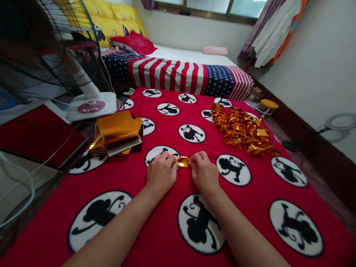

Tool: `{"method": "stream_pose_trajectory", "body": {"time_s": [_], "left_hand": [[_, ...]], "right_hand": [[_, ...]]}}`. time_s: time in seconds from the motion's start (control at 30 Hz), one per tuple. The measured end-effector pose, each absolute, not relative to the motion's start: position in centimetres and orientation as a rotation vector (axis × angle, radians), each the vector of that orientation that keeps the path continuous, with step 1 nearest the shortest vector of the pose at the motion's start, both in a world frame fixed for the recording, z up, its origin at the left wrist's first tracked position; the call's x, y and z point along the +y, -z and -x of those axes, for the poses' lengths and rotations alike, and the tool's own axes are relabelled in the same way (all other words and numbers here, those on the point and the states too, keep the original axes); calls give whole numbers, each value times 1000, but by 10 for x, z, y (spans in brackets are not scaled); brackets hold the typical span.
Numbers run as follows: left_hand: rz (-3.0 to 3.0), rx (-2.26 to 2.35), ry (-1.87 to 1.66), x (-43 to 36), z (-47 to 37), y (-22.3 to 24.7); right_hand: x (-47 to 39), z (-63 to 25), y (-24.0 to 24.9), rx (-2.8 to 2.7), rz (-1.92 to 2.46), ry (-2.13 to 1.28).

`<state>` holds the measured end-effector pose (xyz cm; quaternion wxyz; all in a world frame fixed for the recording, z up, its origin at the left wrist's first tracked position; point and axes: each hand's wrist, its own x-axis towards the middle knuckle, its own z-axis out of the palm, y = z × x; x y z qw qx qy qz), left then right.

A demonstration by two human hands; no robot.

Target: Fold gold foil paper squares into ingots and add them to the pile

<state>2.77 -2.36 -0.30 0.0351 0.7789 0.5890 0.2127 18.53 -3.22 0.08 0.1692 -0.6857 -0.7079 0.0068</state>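
Observation:
A small folded gold foil paper ingot point(183, 161) is held at both ends, low over the red cloth with monkey prints point(167, 133). My left hand point(162, 168) pinches its left end, fingers closed. At the opposite end, my right hand point(204, 170) grips with thumb and fingers together. My fingers cover both tips of the ingot; its shiny middle shows between them. To the left lies a loose stack of gold foil paper sheets point(119, 128). Over on the right, several finished-looking gold foil ingots point(244, 128) sit in rough rows on the cloth.
A fan with a white base point(93, 104) stands at the left, beside a dark red panel point(41, 133) with cables across it. Behind the cloth is a bed with a stars-and-stripes cover point(172, 76). A yellow-topped stool point(269, 104) stands at the far right.

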Motion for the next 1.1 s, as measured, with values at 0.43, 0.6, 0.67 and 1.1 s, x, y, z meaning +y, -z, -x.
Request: {"method": "stream_pose_trajectory", "body": {"time_s": [0.43, 0.6, 0.67, 1.1], "left_hand": [[-1925, 1454, -1099, -12, -15, 17], [-1688, 1225, -1284, -10, -15, 17], [-1621, 1193, -1335, -10, -16, 14], [-1597, 1133, -1296, -22, -18, 5]], "right_hand": [[-31, -195, 11, -1644, 1585, -467], [-33, -193, 13, -1420, 1349, -838], [-34, -192, 12, -1367, 1314, -924], [-37, -193, 7, -1362, 1159, -742]]}}
